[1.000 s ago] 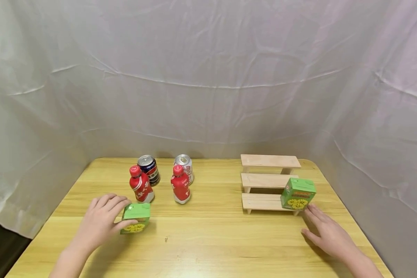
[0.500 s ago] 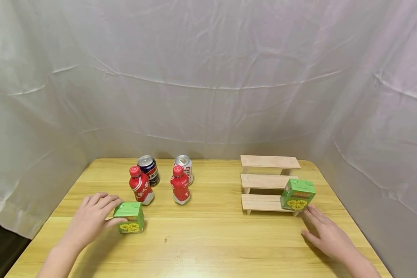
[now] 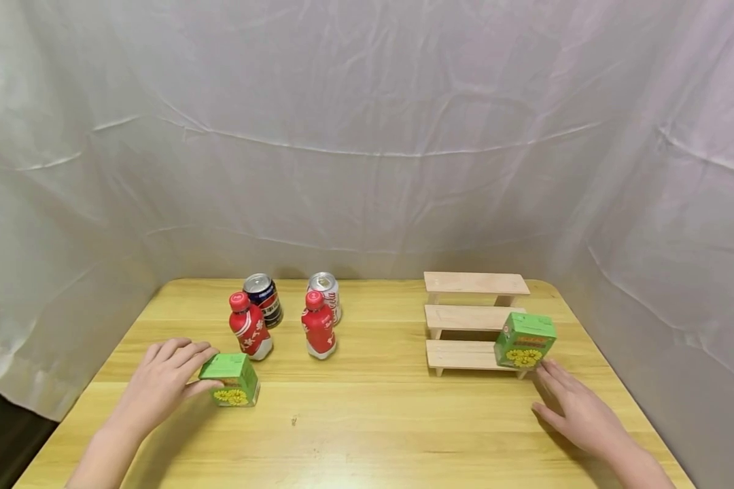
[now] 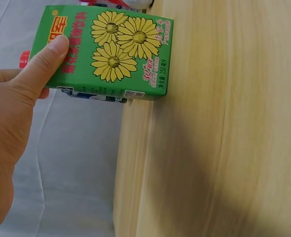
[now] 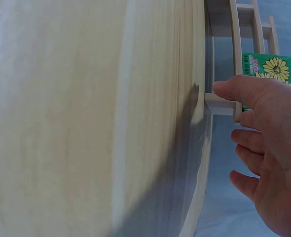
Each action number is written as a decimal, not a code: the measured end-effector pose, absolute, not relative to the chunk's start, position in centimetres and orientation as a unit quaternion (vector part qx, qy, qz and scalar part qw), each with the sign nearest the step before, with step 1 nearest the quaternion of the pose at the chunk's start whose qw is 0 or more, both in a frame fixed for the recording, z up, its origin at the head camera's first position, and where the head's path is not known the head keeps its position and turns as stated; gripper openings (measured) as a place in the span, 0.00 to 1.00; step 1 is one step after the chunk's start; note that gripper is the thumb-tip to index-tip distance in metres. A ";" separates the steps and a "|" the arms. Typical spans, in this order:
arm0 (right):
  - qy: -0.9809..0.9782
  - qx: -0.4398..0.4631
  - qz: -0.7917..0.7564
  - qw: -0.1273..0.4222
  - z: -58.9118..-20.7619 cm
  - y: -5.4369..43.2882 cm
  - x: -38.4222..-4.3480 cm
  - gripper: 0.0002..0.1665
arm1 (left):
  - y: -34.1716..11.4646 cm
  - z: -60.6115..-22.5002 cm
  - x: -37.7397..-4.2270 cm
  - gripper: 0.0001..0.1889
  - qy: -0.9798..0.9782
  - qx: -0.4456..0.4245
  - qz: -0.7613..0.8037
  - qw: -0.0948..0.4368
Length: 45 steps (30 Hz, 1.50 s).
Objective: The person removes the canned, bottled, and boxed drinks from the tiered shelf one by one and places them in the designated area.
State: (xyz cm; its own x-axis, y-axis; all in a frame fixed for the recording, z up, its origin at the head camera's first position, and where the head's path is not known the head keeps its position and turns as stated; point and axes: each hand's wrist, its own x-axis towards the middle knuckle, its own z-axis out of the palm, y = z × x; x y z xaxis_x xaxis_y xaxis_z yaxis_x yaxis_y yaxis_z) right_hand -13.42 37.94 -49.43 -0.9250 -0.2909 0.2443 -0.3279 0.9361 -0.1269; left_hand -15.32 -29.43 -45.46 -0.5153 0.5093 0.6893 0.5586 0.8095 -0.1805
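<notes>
My left hand (image 3: 170, 380) grips a green drink carton (image 4: 117, 47) with yellow flowers, the thumb across its front face and the fingers behind. That carton is upright in the head view, over the table's left part; whether its base touches the table I cannot tell. A second green carton (image 3: 524, 343) stands upright on the right end of the lowest tier of a small wooden shelf (image 3: 465, 355). Just in front of it, at the shelf's right end, my right hand (image 3: 578, 413) holds nothing, its fingers loosely extended; contact with the shelf or carton is unclear.
Two red bottles, one (image 3: 251, 327) behind the held carton and one (image 3: 319, 326) farther right, stand upright. Behind them are a dark blue can (image 3: 264, 299) and a silver can (image 3: 325, 292). Grey cloth (image 3: 367, 170) walls the table's (image 3: 379, 435) back and sides.
My left hand and its carton have moved left, and the carton has turned slightly. The right hand and the carton on the shelf stay where they were.
</notes>
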 end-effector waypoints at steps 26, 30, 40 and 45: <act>-0.979 0.155 0.077 0.107 -49.3 37.8 -13.3 0.41 | -29.5 -46.6 -15.3 0.36 -0.866 -0.282 -0.059 0.409; -0.981 0.152 0.079 0.095 -49.3 37.7 -13.3 0.42 | -29.4 -46.1 -15.0 0.38 -0.865 -0.270 -0.071 0.418; -0.981 0.147 0.080 0.094 -49.3 37.8 -13.4 0.42 | -26.8 -43.5 -14.6 0.37 -0.835 -0.269 -0.094 0.470; -0.981 0.146 0.083 0.096 -49.2 37.9 -13.4 0.42 | -24.4 -42.2 -14.5 0.34 -0.821 -0.293 -0.109 0.478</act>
State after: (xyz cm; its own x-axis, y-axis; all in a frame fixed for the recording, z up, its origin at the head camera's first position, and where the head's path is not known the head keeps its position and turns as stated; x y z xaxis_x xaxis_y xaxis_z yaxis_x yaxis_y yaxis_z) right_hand -13.35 37.86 -49.25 -0.9388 -0.2715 0.2120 -0.3031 0.9435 -0.1339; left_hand -14.53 -24.44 -42.18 -0.3712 0.3763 0.8489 0.5851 0.8047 -0.1009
